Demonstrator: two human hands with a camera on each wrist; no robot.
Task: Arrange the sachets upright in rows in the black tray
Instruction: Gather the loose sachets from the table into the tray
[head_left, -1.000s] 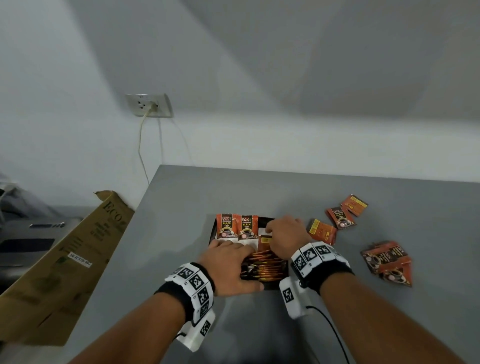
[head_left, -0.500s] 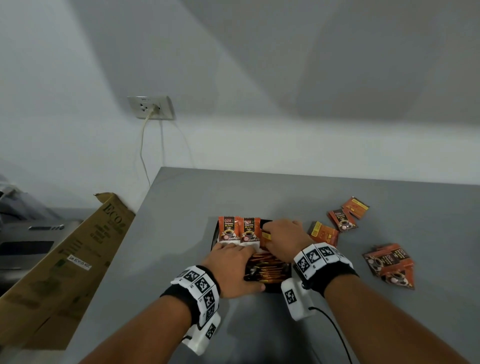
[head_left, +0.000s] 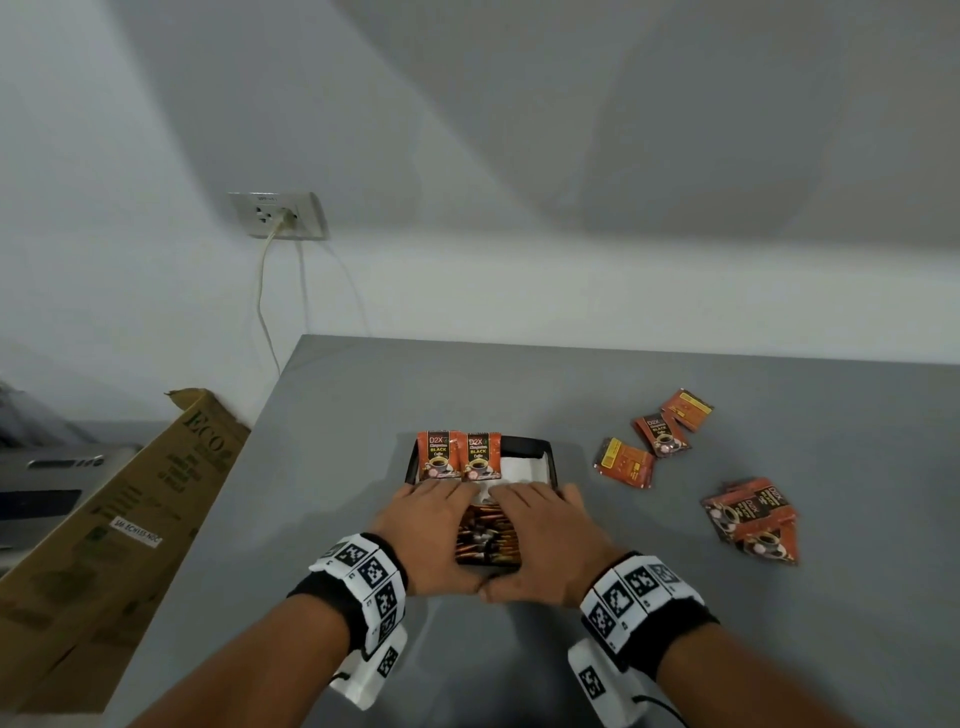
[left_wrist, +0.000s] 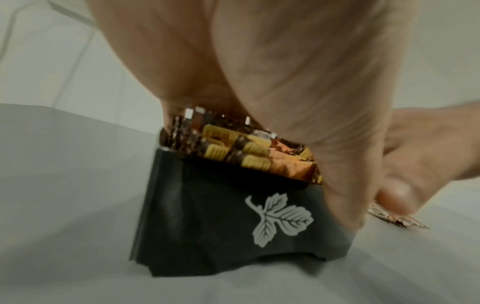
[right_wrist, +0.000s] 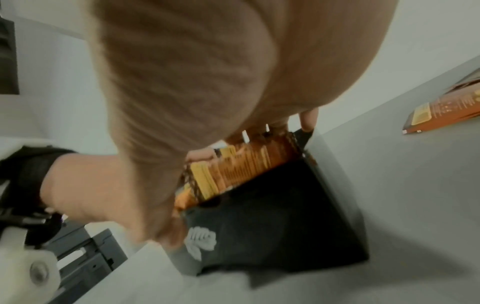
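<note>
The black tray (head_left: 530, 441) with a white leaf print (left_wrist: 280, 222) (right_wrist: 272, 216) stands on the grey table. Two sachets (head_left: 460, 457) stand upright at its back left, with white paper (head_left: 522, 467) beside them. A packed row of upright sachets (head_left: 488, 538) (left_wrist: 249, 162) (right_wrist: 233, 172) fills the near part. My left hand (head_left: 431, 525) lies flat over the row's left side. My right hand (head_left: 545, 530) lies flat over its right side. Both thumbs come down the tray's near wall and almost meet. Loose sachets (head_left: 626, 462) (right_wrist: 441, 111) lie on the table to the right.
More loose sachets (head_left: 672, 423) and a small heap (head_left: 750, 519) lie further right. A cardboard box (head_left: 130, 519) leans beside the table's left edge. A wall socket (head_left: 278, 215) with a cable sits behind.
My right hand has drawn back from the tray's back right and now lies flat on the sachet row. The left hand has shifted slightly along the row.
</note>
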